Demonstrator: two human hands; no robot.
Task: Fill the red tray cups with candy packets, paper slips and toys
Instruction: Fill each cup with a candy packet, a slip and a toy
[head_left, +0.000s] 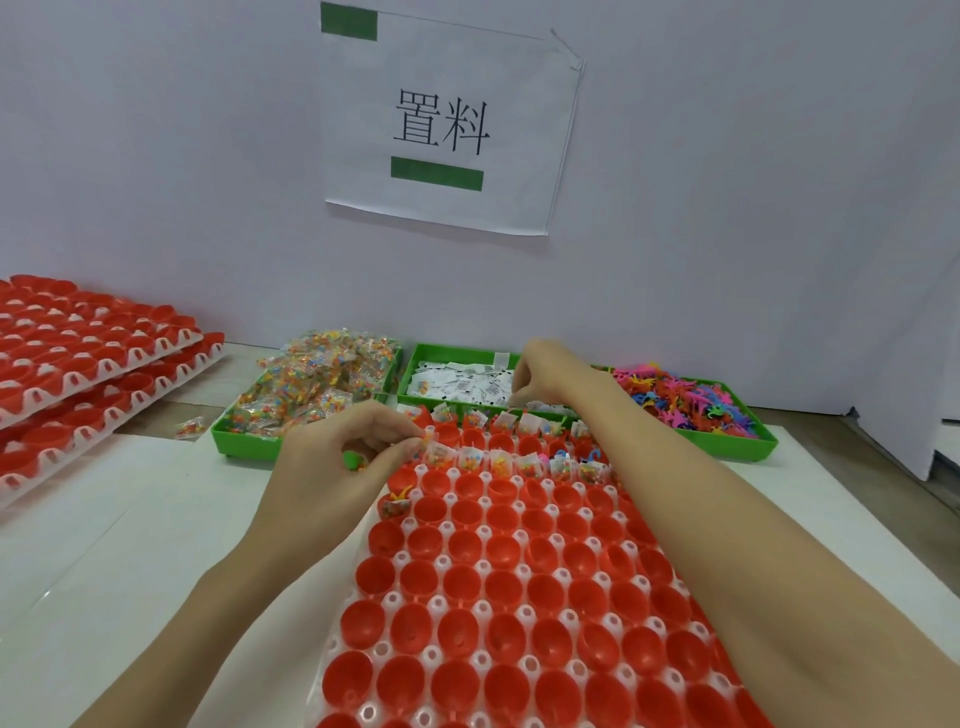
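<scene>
Here, both hands curled — left hand (345, 447) pinching candy packet (427, 441), right hand (545, 371) over paper slips (457, 384).

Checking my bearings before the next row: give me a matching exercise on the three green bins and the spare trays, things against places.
Things:
1. candy packets
2. paper slips
3. toys
4. stacked red trays

Places:
A. right green bin
B. far left of the table
C. left green bin
D. middle green bin, under the right hand

Pairs: 1-C, 2-D, 3-A, 4-B
</scene>
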